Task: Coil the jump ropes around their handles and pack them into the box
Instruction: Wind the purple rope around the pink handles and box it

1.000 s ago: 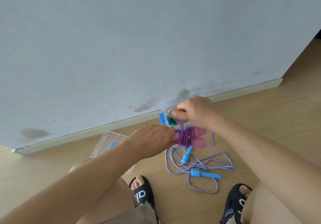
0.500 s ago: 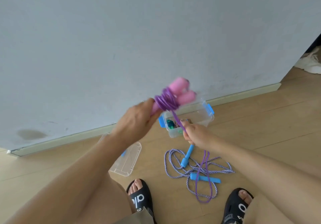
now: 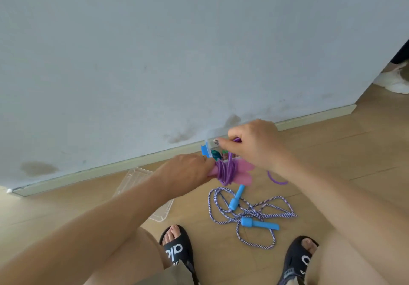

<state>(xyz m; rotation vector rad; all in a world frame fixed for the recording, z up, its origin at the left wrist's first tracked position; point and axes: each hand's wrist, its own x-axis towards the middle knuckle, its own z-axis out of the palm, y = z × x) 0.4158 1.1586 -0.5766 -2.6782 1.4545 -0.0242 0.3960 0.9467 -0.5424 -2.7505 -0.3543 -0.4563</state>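
My left hand (image 3: 188, 173) grips the two pink handles (image 3: 242, 171) of a jump rope, held level above the floor. Purple rope (image 3: 224, 170) is coiled around the handles. My right hand (image 3: 254, 143) pinches the free purple rope just above the coil, and a short loop of it (image 3: 276, 179) hangs below my right wrist. Behind my hands stands the clear box with blue latches (image 3: 205, 149), mostly hidden, with something teal inside. On the floor lies a second jump rope (image 3: 250, 212), striped purple and white and uncoiled, with blue handles (image 3: 260, 224).
The box's clear lid (image 3: 137, 179) lies on the wooden floor to the left, partly under my left forearm. A grey wall with a skirting board runs close behind the box. My two sandalled feet (image 3: 177, 249) are at the bottom. A white shoe (image 3: 396, 81) sits far right.
My left hand has come down with the pink handles from in front of the wall. My right hand has risen from the floor rope to above the coil, taking up most of the hanging purple rope.
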